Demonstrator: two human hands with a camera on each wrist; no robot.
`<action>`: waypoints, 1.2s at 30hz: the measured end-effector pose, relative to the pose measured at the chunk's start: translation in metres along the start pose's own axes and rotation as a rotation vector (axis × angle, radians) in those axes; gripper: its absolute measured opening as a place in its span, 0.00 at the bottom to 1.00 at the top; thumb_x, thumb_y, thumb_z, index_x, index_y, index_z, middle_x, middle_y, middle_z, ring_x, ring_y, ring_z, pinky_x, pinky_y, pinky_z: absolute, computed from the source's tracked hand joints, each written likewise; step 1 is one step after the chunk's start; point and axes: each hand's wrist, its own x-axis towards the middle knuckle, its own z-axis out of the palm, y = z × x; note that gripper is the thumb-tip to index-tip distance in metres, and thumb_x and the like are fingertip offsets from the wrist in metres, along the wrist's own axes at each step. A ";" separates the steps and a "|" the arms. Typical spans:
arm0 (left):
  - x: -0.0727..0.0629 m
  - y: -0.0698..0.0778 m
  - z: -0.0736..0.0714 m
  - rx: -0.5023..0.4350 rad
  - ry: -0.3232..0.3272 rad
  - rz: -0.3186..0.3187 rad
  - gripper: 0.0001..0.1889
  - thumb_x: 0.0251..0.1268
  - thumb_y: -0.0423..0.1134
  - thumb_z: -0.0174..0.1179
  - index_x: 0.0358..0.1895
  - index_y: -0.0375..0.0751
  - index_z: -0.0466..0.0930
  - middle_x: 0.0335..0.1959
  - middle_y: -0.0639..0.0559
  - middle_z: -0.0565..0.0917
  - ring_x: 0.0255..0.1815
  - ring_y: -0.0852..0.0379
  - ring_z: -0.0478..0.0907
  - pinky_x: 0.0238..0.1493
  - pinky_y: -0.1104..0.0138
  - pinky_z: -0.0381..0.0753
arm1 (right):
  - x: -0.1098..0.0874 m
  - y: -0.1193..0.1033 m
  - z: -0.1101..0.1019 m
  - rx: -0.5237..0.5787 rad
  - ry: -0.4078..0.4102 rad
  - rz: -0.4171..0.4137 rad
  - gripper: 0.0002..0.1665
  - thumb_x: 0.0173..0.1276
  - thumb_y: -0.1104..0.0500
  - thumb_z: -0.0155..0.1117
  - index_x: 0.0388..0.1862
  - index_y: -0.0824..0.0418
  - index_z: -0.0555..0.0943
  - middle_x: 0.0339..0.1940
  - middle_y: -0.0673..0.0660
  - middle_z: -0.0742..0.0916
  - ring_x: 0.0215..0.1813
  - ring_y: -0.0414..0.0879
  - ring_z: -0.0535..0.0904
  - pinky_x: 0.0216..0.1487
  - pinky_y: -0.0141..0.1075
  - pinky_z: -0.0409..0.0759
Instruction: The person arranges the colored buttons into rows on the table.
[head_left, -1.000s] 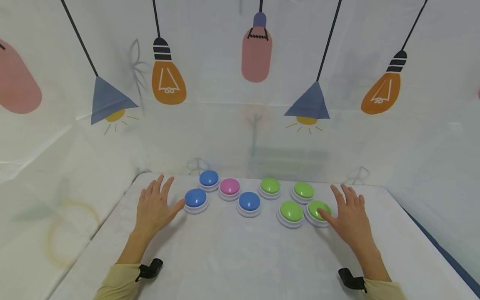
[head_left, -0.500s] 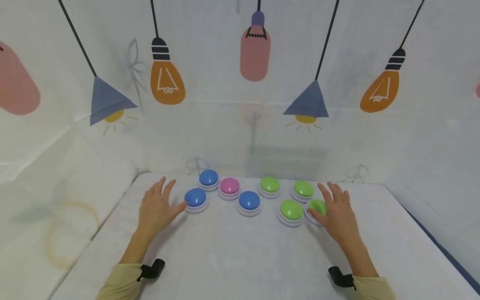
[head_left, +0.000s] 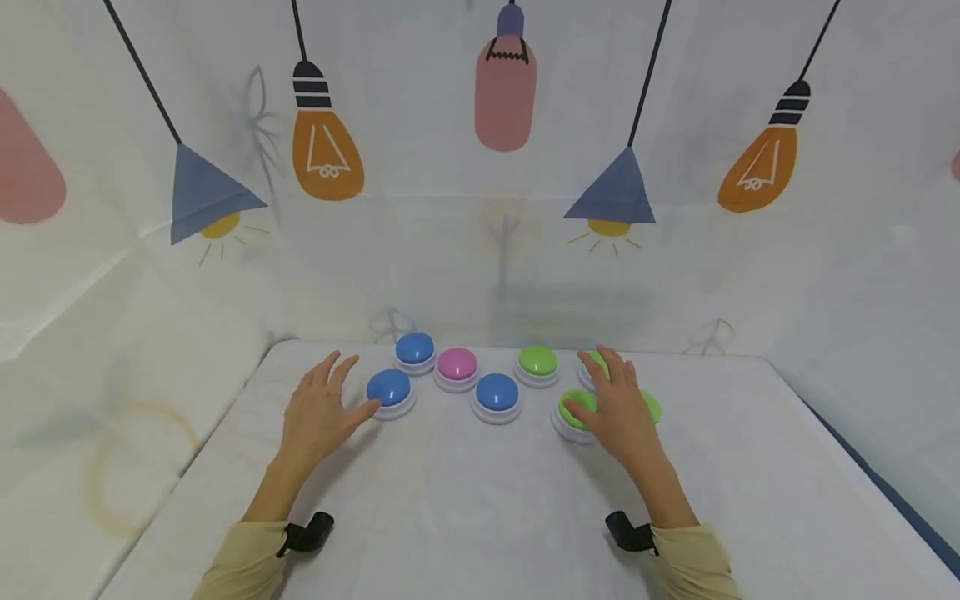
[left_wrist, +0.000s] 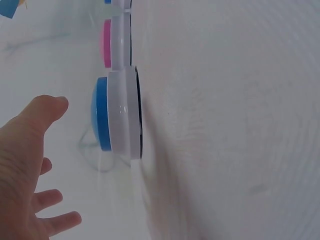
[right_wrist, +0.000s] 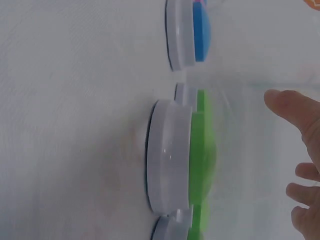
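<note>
My left hand [head_left: 322,408] hovers with spread fingers just left of the near-left blue push button [head_left: 388,387]. In the left wrist view the thumb [left_wrist: 52,107] stands apart from that button's blue dome [left_wrist: 101,114]. Over the group of green push buttons, my right hand [head_left: 618,412] partly hides several of them. Its thumb overlaps the front green button [head_left: 573,411] in the head view, while the right wrist view shows a gap between the thumb [right_wrist: 285,105] and the green dome [right_wrist: 202,155]. Neither hand holds anything.
A pink button [head_left: 457,364] sits among the blue ones, with another blue button [head_left: 497,392] to its right and one [head_left: 415,347] behind. A further green button [head_left: 538,361] stands at the back of the white table [head_left: 465,508]. Behind hangs a lamp-printed cloth [head_left: 420,250].
My right hand has moved left, from beside the rightmost green button to over the green group. My left hand has shifted slightly right. The head view has tilted down a little.
</note>
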 end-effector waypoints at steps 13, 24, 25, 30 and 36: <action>0.002 0.008 0.001 -0.058 -0.083 -0.032 0.43 0.54 0.57 0.69 0.71 0.41 0.66 0.72 0.34 0.65 0.69 0.32 0.64 0.59 0.36 0.70 | 0.030 -0.062 0.035 0.091 -0.140 0.008 0.45 0.61 0.50 0.74 0.74 0.55 0.65 0.75 0.65 0.65 0.74 0.64 0.63 0.67 0.56 0.70; 0.006 0.016 0.006 -0.079 -0.137 -0.049 0.43 0.54 0.58 0.69 0.72 0.42 0.65 0.73 0.34 0.63 0.71 0.33 0.63 0.57 0.36 0.72 | 0.050 -0.112 0.068 0.175 -0.227 -0.019 0.42 0.65 0.49 0.71 0.75 0.54 0.65 0.77 0.60 0.64 0.71 0.58 0.67 0.61 0.50 0.77; 0.006 0.016 0.007 -0.080 -0.137 -0.048 0.43 0.54 0.58 0.69 0.72 0.41 0.65 0.73 0.34 0.63 0.70 0.33 0.63 0.57 0.36 0.72 | 0.050 -0.117 0.072 0.179 -0.232 -0.027 0.42 0.65 0.49 0.71 0.74 0.55 0.66 0.77 0.60 0.64 0.71 0.58 0.68 0.60 0.49 0.78; 0.004 0.017 0.010 -0.093 -0.140 -0.044 0.43 0.53 0.56 0.70 0.71 0.41 0.66 0.73 0.33 0.64 0.70 0.33 0.64 0.56 0.37 0.74 | 0.053 -0.141 0.089 0.186 -0.254 -0.085 0.41 0.65 0.49 0.70 0.74 0.56 0.67 0.74 0.62 0.67 0.70 0.57 0.70 0.60 0.51 0.78; 0.002 0.014 0.015 -0.099 -0.129 -0.024 0.44 0.51 0.53 0.73 0.71 0.41 0.66 0.71 0.32 0.65 0.69 0.33 0.65 0.50 0.38 0.78 | 0.059 -0.165 0.105 0.225 -0.272 -0.120 0.40 0.67 0.49 0.68 0.75 0.52 0.65 0.74 0.61 0.68 0.71 0.55 0.70 0.61 0.46 0.79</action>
